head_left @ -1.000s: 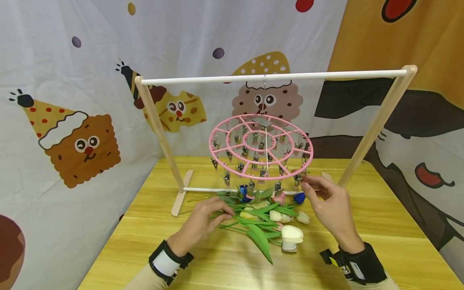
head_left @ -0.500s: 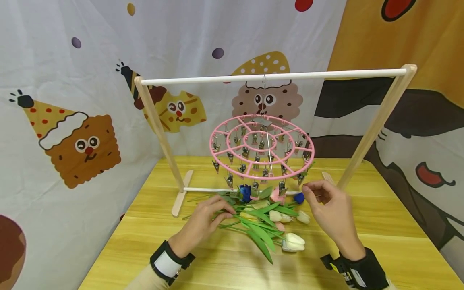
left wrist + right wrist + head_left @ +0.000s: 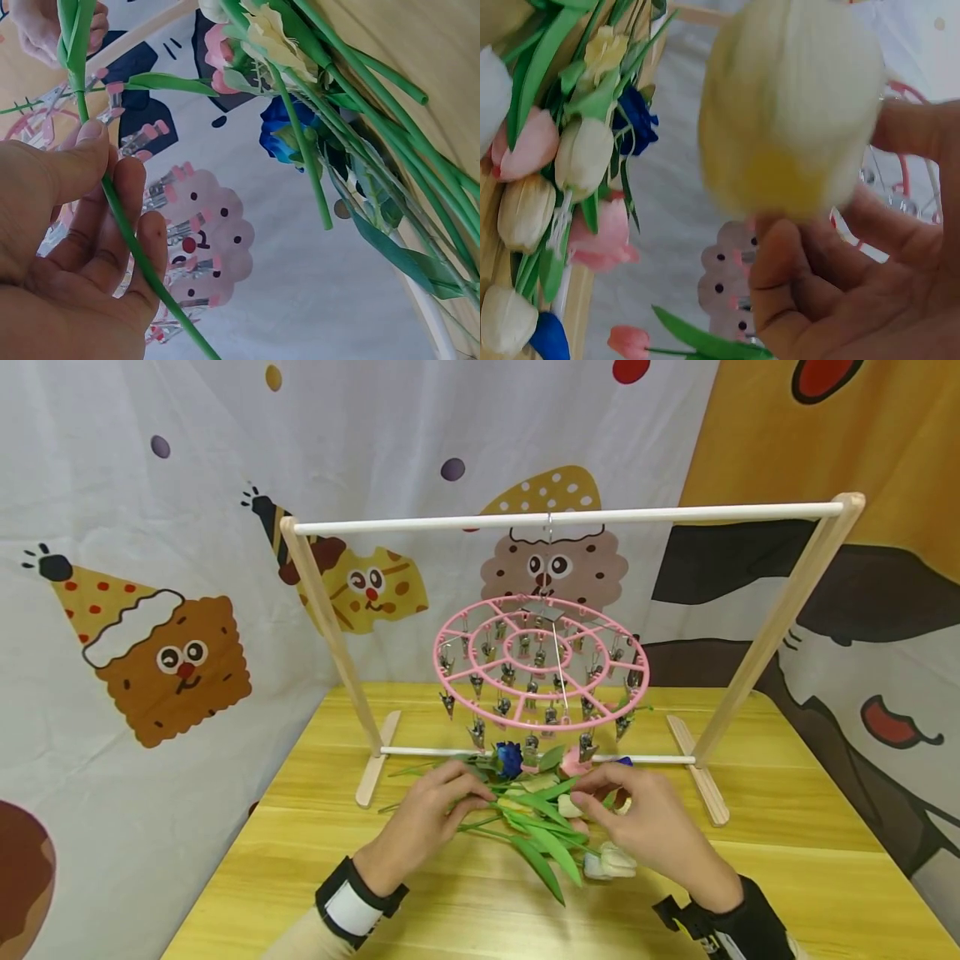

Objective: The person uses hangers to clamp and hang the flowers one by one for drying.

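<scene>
My left hand (image 3: 431, 818) pinches a green stem (image 3: 139, 251) between thumb and fingers over the pile of artificial flowers. A whitish-yellow tulip (image 3: 791, 105) looms large and blurred in front of my right hand (image 3: 652, 827). The right hand's fingers are loosely bent beside the leaves and tulip heads, apparently holding nothing; the tulip hides part of them. Above hangs a pink round clip hanger (image 3: 540, 727) with several metal clips. A pink tulip (image 3: 630, 341) with a green leaf hangs at its side.
The hanger hooks onto the white bar (image 3: 420, 525) of a wooden stand (image 3: 776, 635). Beneath it lie a blue rose (image 3: 509, 760), a pink flower (image 3: 575, 762) and several other flowers. A printed curtain (image 3: 225, 468) hangs behind the wooden table (image 3: 300, 852).
My right hand has left the clip at the hanger's right edge and moved down left over the flowers. The left hand has edged right; the white tulip at front has shifted right.
</scene>
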`<state>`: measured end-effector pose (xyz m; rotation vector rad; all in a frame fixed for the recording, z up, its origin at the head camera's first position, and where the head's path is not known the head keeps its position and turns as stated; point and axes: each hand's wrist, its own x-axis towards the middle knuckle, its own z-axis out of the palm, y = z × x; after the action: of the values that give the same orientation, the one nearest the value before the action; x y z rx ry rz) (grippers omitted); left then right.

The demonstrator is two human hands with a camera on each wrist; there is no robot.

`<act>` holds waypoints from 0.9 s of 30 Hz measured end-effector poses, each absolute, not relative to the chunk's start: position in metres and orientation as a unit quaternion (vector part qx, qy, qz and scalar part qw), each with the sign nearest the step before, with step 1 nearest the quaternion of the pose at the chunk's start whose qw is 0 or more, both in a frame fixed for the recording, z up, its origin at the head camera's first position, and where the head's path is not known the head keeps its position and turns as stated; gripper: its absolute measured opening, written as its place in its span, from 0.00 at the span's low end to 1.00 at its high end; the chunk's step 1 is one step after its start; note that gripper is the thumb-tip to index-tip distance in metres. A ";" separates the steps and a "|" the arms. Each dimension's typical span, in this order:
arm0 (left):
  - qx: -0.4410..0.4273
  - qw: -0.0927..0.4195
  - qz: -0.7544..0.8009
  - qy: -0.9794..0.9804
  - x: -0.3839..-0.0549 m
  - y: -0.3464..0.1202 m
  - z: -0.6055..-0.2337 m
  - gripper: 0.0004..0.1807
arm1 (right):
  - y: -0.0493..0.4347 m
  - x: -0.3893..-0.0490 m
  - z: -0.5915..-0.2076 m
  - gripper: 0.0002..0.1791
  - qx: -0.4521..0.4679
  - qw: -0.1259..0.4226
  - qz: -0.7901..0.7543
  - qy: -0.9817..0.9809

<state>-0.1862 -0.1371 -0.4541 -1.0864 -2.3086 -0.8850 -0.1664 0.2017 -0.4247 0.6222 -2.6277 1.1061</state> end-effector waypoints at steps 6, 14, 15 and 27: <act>-0.408 0.257 -0.305 -0.822 -0.185 -0.132 -0.451 0.10 | 0.193 -0.167 -0.426 0.06 0.258 0.025 0.365 -0.894; -0.414 0.289 -0.281 -0.816 -0.185 -0.130 -0.449 0.13 | 0.189 -0.167 -0.428 0.06 0.280 -0.042 0.380 -0.881; -0.415 0.292 -0.279 -0.815 -0.185 -0.130 -0.449 0.14 | 0.189 -0.167 -0.429 0.05 0.279 -0.044 0.382 -0.880; -0.375 0.330 -0.273 -0.822 -0.187 -0.139 -0.448 0.17 | 0.190 -0.166 -0.431 0.03 0.279 -0.031 0.389 -0.877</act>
<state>-0.1867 -0.1390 -0.4478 -0.9799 -2.1503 -0.7137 -0.1663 0.1898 -0.4309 0.8935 -2.8122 1.2483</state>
